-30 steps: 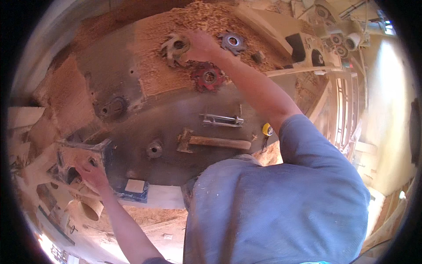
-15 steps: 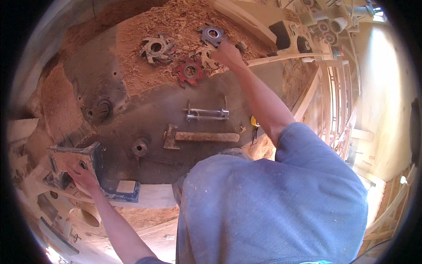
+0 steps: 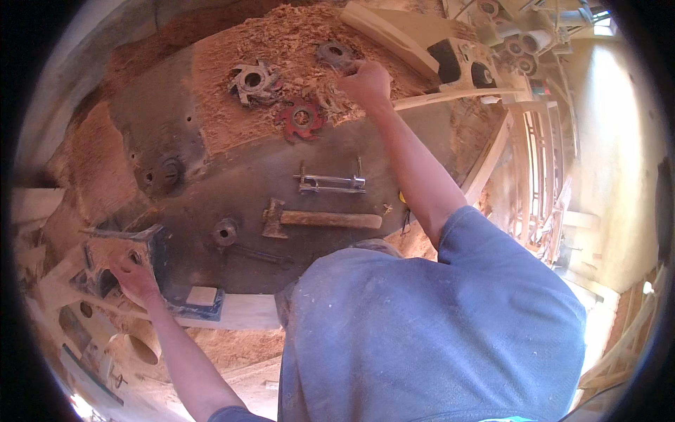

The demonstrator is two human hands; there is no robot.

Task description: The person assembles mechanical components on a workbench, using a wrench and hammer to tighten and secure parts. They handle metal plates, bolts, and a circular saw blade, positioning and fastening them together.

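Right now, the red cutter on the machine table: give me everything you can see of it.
The red cutter is a round, toothed disc, metal by the look, with a pale centre bore and several blunt teeth around its rim. It lies flat on the dark machine table at the edge of the wood shavings, some of which cover its far side. Nothing holds it: the right hand is apart from it, up and to its right, at a grey cutter. A second grey cutter lies to its upper left.
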